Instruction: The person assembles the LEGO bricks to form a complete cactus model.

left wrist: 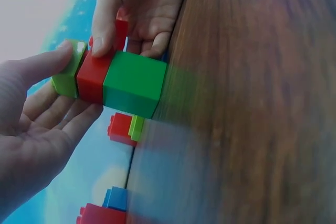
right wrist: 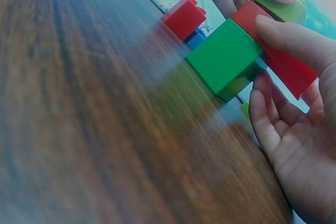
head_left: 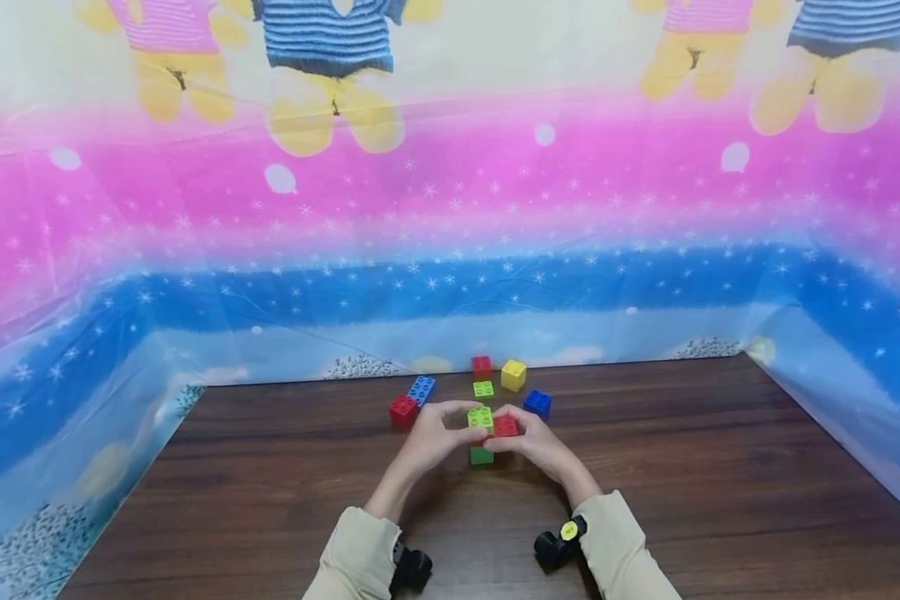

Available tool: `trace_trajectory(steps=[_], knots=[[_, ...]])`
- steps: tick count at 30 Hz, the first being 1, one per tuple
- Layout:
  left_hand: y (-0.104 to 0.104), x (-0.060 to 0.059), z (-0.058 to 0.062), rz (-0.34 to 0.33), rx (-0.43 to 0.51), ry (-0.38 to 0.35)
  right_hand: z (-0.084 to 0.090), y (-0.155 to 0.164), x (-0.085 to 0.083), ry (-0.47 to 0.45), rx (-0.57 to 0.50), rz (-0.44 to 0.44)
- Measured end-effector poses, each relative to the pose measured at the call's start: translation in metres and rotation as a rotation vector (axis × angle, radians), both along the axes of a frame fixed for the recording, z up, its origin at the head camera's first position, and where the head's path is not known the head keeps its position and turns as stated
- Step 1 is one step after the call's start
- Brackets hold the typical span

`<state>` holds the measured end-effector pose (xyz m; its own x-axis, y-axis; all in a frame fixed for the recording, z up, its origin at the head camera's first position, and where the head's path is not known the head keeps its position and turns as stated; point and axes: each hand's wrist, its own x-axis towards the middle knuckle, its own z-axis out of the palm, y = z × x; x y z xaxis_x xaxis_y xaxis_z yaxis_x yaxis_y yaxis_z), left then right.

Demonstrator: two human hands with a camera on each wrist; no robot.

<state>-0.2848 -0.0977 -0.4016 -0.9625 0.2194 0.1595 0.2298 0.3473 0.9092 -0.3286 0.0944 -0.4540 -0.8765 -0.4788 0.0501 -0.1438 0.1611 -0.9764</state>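
A small tower stands on the brown wooden table [head_left: 285, 467]: a green brick [head_left: 482, 455] at the bottom, a red brick [head_left: 506, 427] over it and a lime brick [head_left: 481, 417] on top. My left hand [head_left: 450, 421] pinches the lime brick [left wrist: 65, 74], thumb on one side and fingers on the other. My right hand [head_left: 519, 435] grips the red brick [right wrist: 283, 64], with its thumb [left wrist: 102, 30] pressed on that brick's face. The green brick [right wrist: 226, 56] is bare of fingers in both wrist views.
Loose bricks lie just behind the hands: a red one [head_left: 402, 411], a blue one [head_left: 421, 389], another red [head_left: 482, 367], a lime one [head_left: 483, 389], a yellow one [head_left: 513, 375] and a dark blue one [head_left: 537, 403]. A printed plastic sheet [head_left: 450, 250] walls the table on three sides.
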Motion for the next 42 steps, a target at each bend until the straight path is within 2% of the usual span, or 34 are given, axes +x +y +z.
trace_trajectory(steps=[6, 13, 21, 32, 42], knots=[[0.0014, -0.0075, -0.0067, -0.001, 0.027, -0.012, 0.0006, 0.0017, -0.0007, 0.012, -0.015, 0.003], [0.0027, -0.0048, -0.007, 0.036, -0.024, -0.009, -0.0003, 0.0007, -0.0001, 0.004, -0.005, 0.003], [0.004, -0.0027, -0.0044, 0.045, -0.079, 0.025, -0.0009, 0.0, -0.0008, 0.014, -0.013, 0.011], [0.0015, -0.005, -0.0067, 0.018, -0.024, 0.001, 0.0003, -0.0009, 0.001, 0.016, -0.009, 0.003], [0.0005, -0.0062, -0.0076, 0.018, -0.037, -0.021, -0.0025, 0.0013, -0.0016, 0.014, 0.003, 0.012]])
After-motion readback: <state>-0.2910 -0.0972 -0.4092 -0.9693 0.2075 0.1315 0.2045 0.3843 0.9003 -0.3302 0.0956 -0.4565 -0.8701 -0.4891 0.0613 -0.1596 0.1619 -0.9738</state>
